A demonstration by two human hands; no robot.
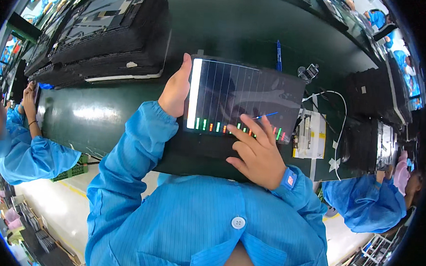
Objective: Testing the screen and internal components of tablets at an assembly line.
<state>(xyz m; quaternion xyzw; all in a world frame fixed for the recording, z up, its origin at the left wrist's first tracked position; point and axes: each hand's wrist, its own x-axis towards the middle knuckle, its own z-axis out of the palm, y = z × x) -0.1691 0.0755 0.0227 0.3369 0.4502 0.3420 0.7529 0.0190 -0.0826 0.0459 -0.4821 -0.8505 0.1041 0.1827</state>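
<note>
A dark tablet-like display panel [246, 89] is lit in front of me. Its screen shows a white band at the left, thin vertical lines, small coloured marks along the bottom and a short blue stroke. My left hand [175, 93] grips the panel's left edge, thumb pointing up along it. Over the lower right of the screen is my right hand [257, 154], holding nothing, its fingers stretched and apart. The fingertips are at the glass; whether each one touches it I cannot tell.
A large stack of black panels [111, 50] stands at the left back. Beyond the display lie a blue pen [278, 55] and a small clear-and-metal piece [308, 73]. On the right are a taped circuit board [310, 134], a white cable [345, 108] and more black stacks [376, 96]. Co-workers sit on both sides.
</note>
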